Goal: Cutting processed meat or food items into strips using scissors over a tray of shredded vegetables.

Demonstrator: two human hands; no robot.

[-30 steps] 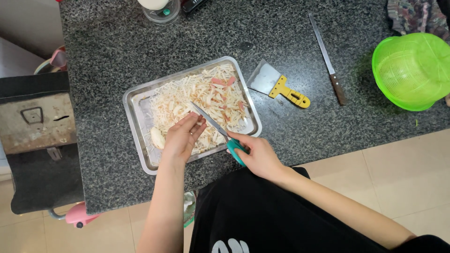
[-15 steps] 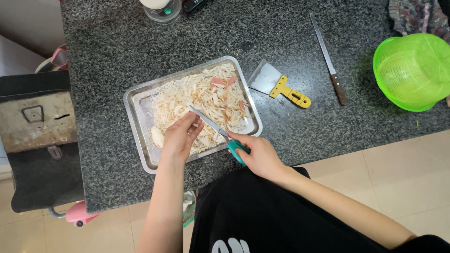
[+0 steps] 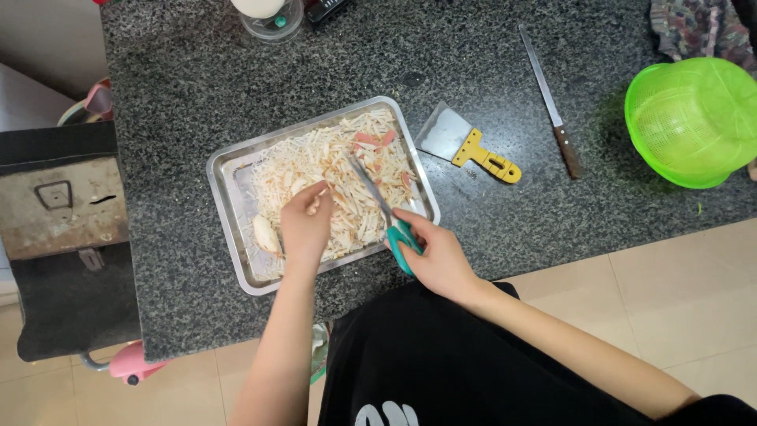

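We see one metal tray (image 3: 225, 177) on desk (image 3: 189, 87), full of pale food strips (image 3: 331, 170). Right hand (image 3: 434, 256) closed on one pair of scissors (image 3: 378, 201), blades over strips. Left hand (image 3: 306, 225) pinches maybe one strip, view unclear. One scraper (image 3: 469, 146), one knife (image 3: 550, 102), one green colander (image 3: 694, 118).

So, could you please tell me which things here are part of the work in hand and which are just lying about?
In use:
left hand on the shredded food
right hand holding teal-handled scissors
metal tray

Lying about:
yellow-handled scraper
long knife
green colander
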